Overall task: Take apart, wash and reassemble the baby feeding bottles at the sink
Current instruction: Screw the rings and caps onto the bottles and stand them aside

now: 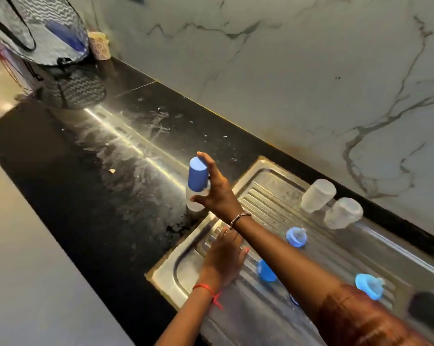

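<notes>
The capped bottle (197,186) stands upright on the black bench (86,196), just off the edge of the drainboard (273,186). My guess is it's parked apart as the finished one, and it looks empty. The right grip (214,193) is splayed against its side, fingers straight, not closed round it. The left grip (223,255) lies flat and loose on the drainboard, probably bracing. Two clear bottle bodies (318,196) sit mouth-down near the wall, empty and likely draining. The blue teat rings (295,237) and a loose blue cap (266,270) lie nearer, waiting.
</notes>
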